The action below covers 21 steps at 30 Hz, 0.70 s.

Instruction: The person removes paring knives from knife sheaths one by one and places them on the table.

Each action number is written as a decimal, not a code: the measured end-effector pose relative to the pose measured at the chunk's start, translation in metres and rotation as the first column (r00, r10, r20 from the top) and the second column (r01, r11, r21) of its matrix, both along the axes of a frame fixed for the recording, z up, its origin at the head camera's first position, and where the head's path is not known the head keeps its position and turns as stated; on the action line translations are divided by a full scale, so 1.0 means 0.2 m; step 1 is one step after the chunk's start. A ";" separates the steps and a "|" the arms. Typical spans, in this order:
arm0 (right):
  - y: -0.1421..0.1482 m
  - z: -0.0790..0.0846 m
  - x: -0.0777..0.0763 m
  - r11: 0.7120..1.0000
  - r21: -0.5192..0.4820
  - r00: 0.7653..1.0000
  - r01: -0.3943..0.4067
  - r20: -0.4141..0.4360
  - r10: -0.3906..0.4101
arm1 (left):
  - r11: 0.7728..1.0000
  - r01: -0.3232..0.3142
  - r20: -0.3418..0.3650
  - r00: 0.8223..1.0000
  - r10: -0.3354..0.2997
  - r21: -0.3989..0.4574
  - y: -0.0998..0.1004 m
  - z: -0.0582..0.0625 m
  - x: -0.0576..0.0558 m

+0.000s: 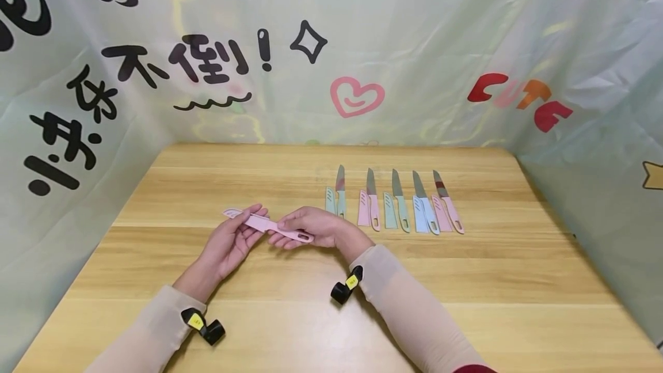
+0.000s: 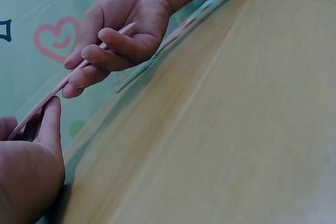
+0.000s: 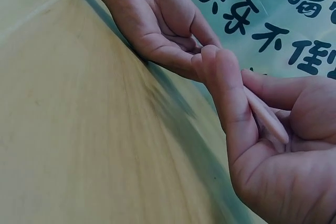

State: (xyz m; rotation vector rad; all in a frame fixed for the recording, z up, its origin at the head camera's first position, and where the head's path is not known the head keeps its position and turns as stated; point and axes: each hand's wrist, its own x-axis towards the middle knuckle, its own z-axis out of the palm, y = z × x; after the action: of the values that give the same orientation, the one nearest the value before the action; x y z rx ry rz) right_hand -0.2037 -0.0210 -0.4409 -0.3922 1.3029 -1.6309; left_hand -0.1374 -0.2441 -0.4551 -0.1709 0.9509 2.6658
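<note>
A pink knife (image 1: pixel 296 235) with its pink sheath (image 1: pixel 257 222) over the blade is held above the table by both hands. My left hand (image 1: pixel 228 246) pinches the sheathed part between thumb and fingers. On the handle, my right hand (image 1: pixel 320 227) has its thumb on top and its fingers beneath. The right wrist view shows the handle end (image 3: pixel 270 119) between thumb and fingers. In the left wrist view the knife (image 2: pixel 63 81) appears edge-on, spanning the two hands. No bare blade shows between handle and sheath.
Right of my hands, several knives lie in a row, blades bare and pointing away, each beside its sheath: pale green (image 1: pixel 340 203), pink (image 1: pixel 374 212), green (image 1: pixel 402 212), blue (image 1: pixel 429 214), pink (image 1: pixel 453 214). A printed curtain (image 1: pixel 414 45) rises behind the wooden table (image 1: pixel 518 281).
</note>
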 end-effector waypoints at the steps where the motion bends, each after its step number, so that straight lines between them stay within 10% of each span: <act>1: 0.00 0.00 0.00 1.000 0.000 1.000 -0.002 -0.004 0.002 | 1.000 0.001 0.003 1.000 -0.001 0.004 0.00 0.00 0.00; 21: 0.04 0.00 -0.02 0.999 0.026 0.998 -0.045 -0.034 0.046 | 0.998 0.041 -0.032 0.999 -0.043 -0.045 0.00 -0.01 0.00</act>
State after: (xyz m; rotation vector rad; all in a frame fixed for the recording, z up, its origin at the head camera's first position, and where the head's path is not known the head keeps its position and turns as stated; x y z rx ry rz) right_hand -0.2070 -0.0137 -0.4415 -0.4330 1.3301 -1.5747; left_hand -0.1382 -0.2445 -0.4572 -0.1155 1.0132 2.6182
